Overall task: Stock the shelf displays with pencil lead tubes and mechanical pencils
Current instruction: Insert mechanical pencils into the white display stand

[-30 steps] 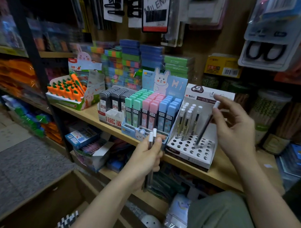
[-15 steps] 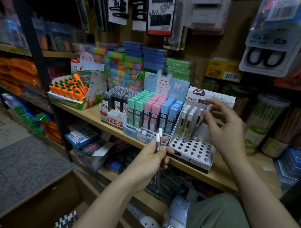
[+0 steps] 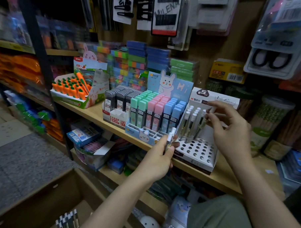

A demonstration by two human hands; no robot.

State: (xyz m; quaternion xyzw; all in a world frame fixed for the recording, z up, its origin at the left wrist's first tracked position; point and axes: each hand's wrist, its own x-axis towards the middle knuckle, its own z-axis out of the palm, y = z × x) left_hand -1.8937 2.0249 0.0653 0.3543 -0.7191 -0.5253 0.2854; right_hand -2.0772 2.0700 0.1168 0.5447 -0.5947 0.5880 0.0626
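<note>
A white display box with round holes (image 3: 195, 151) stands on the wooden shelf (image 3: 226, 179). Several mechanical pencils (image 3: 190, 126) stand in its back rows. My right hand (image 3: 231, 133) hovers over the box, fingers curled, pinching the white top of a pencil (image 3: 200, 124) at the right of the back rows. My left hand (image 3: 159, 159) grips a small bunch of white-capped pencils (image 3: 170, 137) upright in front of the box. To the left sit a pastel rack of lead tubes (image 3: 153, 114) and black lead cases (image 3: 120, 99).
A carrot-shaped item display (image 3: 73, 89) stands at the shelf's left end. An open cardboard box below holds more pencils (image 3: 67, 219). Jars (image 3: 270, 122) stand to the right, packaged goods hang on the wall above, and a dark shelf post (image 3: 43, 61) rises at the left.
My right hand has lowered a pencil from its slanted pose into the back rows of the holed box. My left hand has risen slightly toward the box with its bunch.
</note>
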